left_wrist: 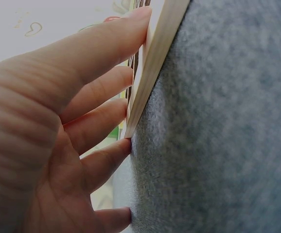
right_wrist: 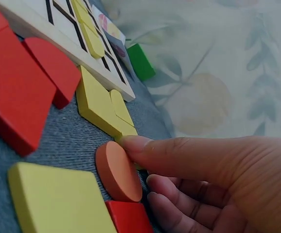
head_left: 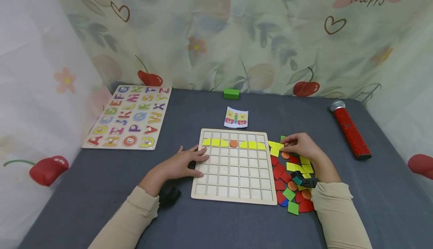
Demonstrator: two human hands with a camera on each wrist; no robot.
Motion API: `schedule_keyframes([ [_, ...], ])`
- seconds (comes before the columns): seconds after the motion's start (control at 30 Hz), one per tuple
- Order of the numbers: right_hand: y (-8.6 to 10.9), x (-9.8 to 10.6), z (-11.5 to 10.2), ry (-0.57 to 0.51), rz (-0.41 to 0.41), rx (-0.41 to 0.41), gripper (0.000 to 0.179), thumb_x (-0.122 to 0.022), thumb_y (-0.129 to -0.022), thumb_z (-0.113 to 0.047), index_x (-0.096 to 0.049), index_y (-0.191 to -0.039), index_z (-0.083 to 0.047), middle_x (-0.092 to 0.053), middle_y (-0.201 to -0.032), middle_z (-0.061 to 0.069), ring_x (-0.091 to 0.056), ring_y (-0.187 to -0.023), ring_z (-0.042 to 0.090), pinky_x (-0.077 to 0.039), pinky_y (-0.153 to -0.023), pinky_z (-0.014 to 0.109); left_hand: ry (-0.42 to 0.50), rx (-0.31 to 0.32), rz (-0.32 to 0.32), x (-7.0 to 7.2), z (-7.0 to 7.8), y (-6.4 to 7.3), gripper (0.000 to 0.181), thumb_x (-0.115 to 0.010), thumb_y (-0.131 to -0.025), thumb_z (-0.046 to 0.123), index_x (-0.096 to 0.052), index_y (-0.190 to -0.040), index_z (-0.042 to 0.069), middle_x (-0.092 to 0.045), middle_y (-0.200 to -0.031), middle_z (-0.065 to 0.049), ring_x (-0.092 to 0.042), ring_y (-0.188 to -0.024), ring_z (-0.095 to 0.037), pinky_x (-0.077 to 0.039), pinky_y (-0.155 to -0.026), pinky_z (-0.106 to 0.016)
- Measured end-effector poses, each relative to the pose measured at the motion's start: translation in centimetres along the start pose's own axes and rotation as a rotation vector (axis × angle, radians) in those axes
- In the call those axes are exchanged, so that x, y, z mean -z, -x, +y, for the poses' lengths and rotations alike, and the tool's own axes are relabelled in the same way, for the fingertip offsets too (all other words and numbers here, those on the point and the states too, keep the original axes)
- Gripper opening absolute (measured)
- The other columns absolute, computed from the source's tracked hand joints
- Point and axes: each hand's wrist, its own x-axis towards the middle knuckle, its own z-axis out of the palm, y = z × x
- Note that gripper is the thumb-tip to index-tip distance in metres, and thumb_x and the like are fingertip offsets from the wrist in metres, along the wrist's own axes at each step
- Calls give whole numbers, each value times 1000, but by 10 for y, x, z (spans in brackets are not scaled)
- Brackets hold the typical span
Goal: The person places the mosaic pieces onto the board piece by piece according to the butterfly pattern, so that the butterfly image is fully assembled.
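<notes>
My left hand [head_left: 180,163] lies spread at the left edge of a wooden grid board [head_left: 233,200], fingertips and thumb touching its rim. Across the board's second row run yellow pieces [head_left: 252,145] with an orange disc [head_left: 233,144] in the middle. To the right of the board, my right hand [head_left: 302,146] pinches a small yellow piece [right_wrist: 125,130] at the upper end of a loose pile; the fingertips behind it are partly hidden. Beside the thumb are another orange disc [right_wrist: 116,170] and a larger yellow piece [right_wrist: 96,102]. Red pieces [head_left: 279,171] and green squares [head_left: 293,208] fill the pile.
A picture card [head_left: 236,117] with a butterfly pattern lies behind the board, with a green block [head_left: 231,94] farther back. An alphabet puzzle board [head_left: 126,119] is at the left. A red microphone [head_left: 351,130] lies at the right. Patterned cloth walls surround the table.
</notes>
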Motion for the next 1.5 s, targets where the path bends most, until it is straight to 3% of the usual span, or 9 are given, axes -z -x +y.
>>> schedule_keyframes([
  [0.23,-1,-2,-1,-22,-3,-14,29,-71,-80,-9,-61,-101,10,-56,-79,5,-49,-68,12,-45,-59,20,-4,-3,1,-1,-1,0,66,-72,-80,33,-46,-138,16,-30,-152,-1,-10,-146,-27,4,-110,-63],
  [0.6,1,-4,-19,-86,51,-40,28,-61,-90,-17,-59,-106,6,-61,-93,14,-60,-75,17,-51,-68,26,-5,2,3,0,0,0,67,-72,-79,34,-46,-138,16,-30,-152,-1,-10,-146,-27,5,-110,-63],
  [0.77,-2,-15,-31,-107,-15,-13,26,-63,-89,-17,-62,-104,4,-62,-91,13,-59,-76,19,-51,-69,27,-2,0,3,1,1,0,66,-72,-79,33,-46,-138,16,-30,-152,-1,-10,-145,-27,5,-110,-64],
  [1.0,-7,-29,-36,-129,-82,-37,24,-67,-86,-18,-65,-100,1,-64,-88,8,-58,-77,17,-49,-70,24,-5,-1,-2,1,1,0,66,-72,-80,33,-45,-138,16,-29,-152,-1,-10,-146,-27,5,-110,-64],
  [1.2,-6,-35,-36,-160,-116,-7,22,-68,-84,-15,-65,-97,3,-63,-84,7,-58,-73,16,-52,-67,24,-4,0,-3,1,2,-1,66,-72,-80,33,-45,-138,15,-29,-152,-2,-10,-146,-27,5,-110,-63],
  [1.5,-4,-38,-36,-76,-92,94,18,-70,-82,-9,-69,-94,5,-65,-84,11,-54,-64,15,-46,-57,22,-5,11,-4,0,1,0,66,-71,-80,33,-45,-138,16,-29,-152,-1,-10,-146,-26,5,-111,-63],
])
